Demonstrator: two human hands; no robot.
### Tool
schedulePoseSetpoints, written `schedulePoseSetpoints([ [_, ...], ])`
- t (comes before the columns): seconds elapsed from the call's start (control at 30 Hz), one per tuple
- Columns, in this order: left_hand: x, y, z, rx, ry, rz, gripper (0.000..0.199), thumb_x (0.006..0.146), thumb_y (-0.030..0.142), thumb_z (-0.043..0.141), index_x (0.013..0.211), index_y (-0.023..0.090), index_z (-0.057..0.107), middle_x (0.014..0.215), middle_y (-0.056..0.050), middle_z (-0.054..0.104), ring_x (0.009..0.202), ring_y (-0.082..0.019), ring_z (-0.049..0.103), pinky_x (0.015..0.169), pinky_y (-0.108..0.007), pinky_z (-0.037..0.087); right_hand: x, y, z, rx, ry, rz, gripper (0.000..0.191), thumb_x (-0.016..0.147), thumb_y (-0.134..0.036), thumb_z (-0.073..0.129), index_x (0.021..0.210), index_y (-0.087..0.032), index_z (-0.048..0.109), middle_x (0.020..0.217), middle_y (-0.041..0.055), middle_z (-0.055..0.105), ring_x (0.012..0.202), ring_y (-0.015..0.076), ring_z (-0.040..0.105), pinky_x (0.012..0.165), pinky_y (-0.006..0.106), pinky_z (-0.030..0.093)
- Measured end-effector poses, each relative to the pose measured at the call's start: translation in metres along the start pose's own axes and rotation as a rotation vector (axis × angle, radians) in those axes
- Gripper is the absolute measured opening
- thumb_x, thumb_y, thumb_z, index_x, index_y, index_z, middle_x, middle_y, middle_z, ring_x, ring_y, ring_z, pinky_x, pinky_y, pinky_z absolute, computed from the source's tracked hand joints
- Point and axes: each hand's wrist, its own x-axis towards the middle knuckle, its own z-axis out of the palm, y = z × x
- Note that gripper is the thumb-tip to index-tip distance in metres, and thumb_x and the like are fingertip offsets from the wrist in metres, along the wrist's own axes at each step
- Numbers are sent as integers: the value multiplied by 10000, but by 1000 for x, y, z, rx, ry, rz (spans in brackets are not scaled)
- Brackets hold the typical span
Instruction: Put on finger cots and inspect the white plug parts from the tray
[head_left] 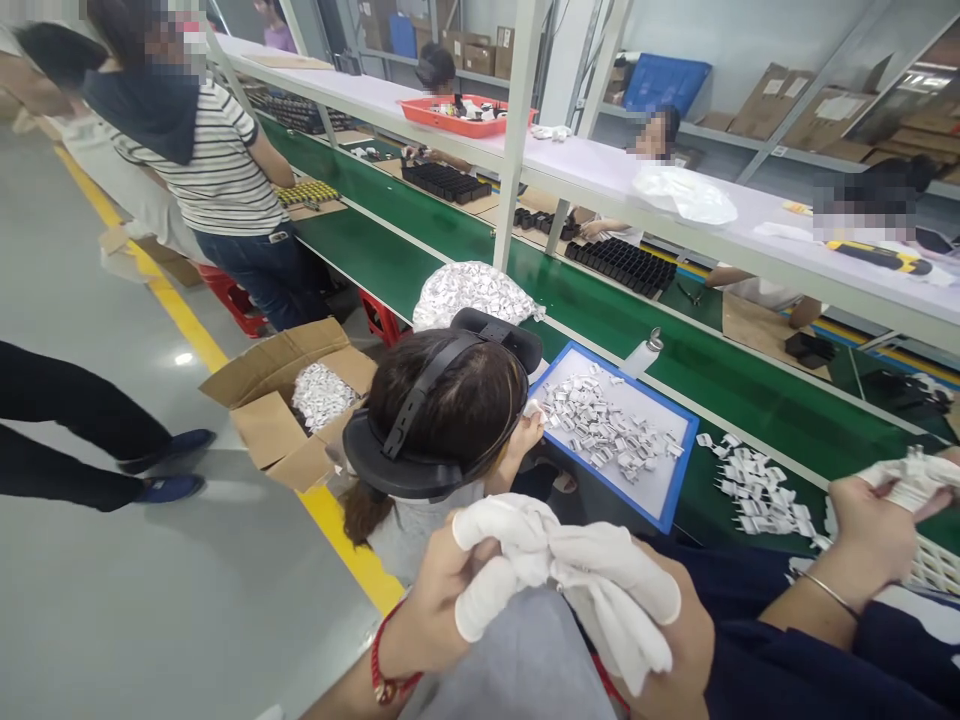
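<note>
My left hand (pixel 457 580), with a red bracelet at the wrist, and my right hand (pixel 652 610) meet low in the middle of the view. White fabric covers their fingers. The fingertips of both hands are pinched together, and a tiny metallic glint shows between them. Whatever they hold is mostly hidden by the fingers. A loose white flap of fabric (pixel 626 625) hangs below my right fingers. Beyond my hands, a blue-rimmed tray (pixel 679 490) holds many small white plug-like pieces (pixel 600 425). More such white pieces (pixel 757 485) lie on the green belt right of the tray.
A person wearing a headset (pixel 450 410) sits just ahead. At right, a co-worker's hand (pixel 874 530) holds a white piece. A cardboard box (pixel 277 430) and a bulging bag of white pieces (pixel 476 290) stand nearby. The shelf post (pixel 519 130) rises beyond the green belt (pixel 720 385).
</note>
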Motion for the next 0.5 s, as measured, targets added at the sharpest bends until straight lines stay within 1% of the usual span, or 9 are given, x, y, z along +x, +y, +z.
schedulePoseSetpoints([
  [0.07,1,-5,3,-197,57,-91,157,953,356,509,1022,281,629,934,-60,660,793,-184,643,735,-337,534,16,-8,12,57,28,66,396,616,-202,796,981,-344,743,993,55,745,848,291,699,669,375,602],
  [0.17,3,-9,8,-383,133,-173,103,924,356,573,969,277,620,932,-27,635,718,-142,627,655,-277,520,45,-26,36,198,115,200,362,682,-253,785,1027,-304,692,879,46,708,713,189,665,597,288,573],
  [0.23,5,-9,9,-385,152,-179,109,897,345,621,978,273,637,940,-32,639,749,-146,624,662,-268,522,59,-36,46,330,124,257,258,723,-313,764,957,-258,669,765,9,643,605,111,595,522,205,514],
  [0.3,7,-10,10,-349,137,-200,144,867,331,672,999,274,670,947,-43,654,749,-127,602,686,-249,510,66,-43,51,438,86,281,185,756,-348,733,845,-213,642,699,-12,587,538,70,526,461,156,444],
  [0.33,9,-10,11,-338,113,-216,164,853,328,694,1006,270,687,927,-48,658,741,-119,591,691,-238,503,67,-45,51,428,69,257,176,762,-340,730,810,-202,631,701,-12,585,546,68,526,463,150,439],
  [0.37,11,-12,13,-325,88,-235,175,839,323,713,1003,264,704,910,-55,661,738,-115,585,700,-235,501,67,-46,51,358,71,194,155,767,-312,733,793,-201,629,725,-6,601,586,78,555,497,158,465],
  [0.43,13,-16,16,-305,76,-274,187,809,340,746,972,249,729,919,-72,666,775,-131,604,741,-248,517,66,-46,50,93,116,-13,80,785,-238,729,808,-213,657,825,10,639,752,108,625,637,185,533],
  [0.47,13,-19,17,-305,95,-281,198,796,360,756,956,245,732,936,-78,671,808,-145,621,752,-249,524,65,-45,50,-25,144,-122,64,794,-204,723,836,-225,680,876,15,642,832,115,632,696,191,543],
  [0.5,14,-23,19,-309,135,-289,211,788,376,761,953,247,729,956,-79,680,841,-156,636,759,-242,528,64,-44,49,-94,155,-215,108,796,-167,716,875,-240,702,917,16,635,880,117,624,727,195,545],
])
